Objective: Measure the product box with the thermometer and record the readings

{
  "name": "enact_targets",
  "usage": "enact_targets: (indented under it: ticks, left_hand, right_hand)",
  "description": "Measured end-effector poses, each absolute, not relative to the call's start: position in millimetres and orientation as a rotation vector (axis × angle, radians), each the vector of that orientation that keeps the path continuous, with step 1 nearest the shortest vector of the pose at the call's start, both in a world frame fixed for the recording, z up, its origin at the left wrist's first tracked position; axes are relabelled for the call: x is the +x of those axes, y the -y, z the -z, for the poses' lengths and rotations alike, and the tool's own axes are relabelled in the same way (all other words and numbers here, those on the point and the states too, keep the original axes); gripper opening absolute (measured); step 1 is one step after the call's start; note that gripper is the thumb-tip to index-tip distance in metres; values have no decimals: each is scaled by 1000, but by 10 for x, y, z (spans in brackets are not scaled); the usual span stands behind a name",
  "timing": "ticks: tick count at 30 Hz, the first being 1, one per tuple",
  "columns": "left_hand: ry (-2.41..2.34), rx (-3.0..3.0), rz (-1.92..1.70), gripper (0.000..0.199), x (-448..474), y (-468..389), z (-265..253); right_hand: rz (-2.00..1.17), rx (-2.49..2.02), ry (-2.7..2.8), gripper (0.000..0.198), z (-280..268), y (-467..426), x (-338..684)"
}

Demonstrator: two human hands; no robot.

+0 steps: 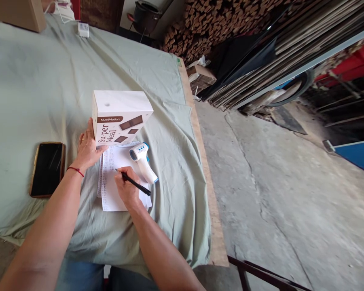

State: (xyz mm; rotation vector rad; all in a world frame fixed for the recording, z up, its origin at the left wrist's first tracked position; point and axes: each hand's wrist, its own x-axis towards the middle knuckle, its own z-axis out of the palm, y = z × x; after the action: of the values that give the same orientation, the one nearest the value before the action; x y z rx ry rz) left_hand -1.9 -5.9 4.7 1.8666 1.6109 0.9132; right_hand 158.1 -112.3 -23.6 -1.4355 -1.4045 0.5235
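Observation:
A black pen (136, 184) is gripped in my right hand (128, 186), its tip on the handwritten white paper sheets (112, 198). My left hand (89, 147) is around the lower left corner of a white NutriMotion box (118, 104), fingers along its side and thumb stretched out by its front bottom edge. The box stands at the top end of the sheets, its brown label and printed bars facing me. A white and blue infrared thermometer (144, 161) lies on the right part of the paper, just beside my right hand.
Left of my left forearm lies a phone (47, 169) with a dark screen. A wrinkled green cloth (176, 161) covers the table, leaving a wooden edge (214, 222) bare on the right. At the back are a cardboard box (20, 14) and a small white adapter (83, 30).

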Motion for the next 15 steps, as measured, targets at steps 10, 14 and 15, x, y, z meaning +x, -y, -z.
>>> enact_targets:
  ticks: [10,14,15]
  left_hand:
    - [-1571,1692,-1165,88,-47,4,76]
    - [-1586,1641,-1229,84,-48,9,67]
    - [-1589,1637,-1242,84,-50,10,55]
  right_hand:
    - [-111,-1706,1463,21,148,1039,2087]
    - [-269,-1742,1367,16,184,1005,2155]
    - [-288,-1704,1288,17,173,994,2141]
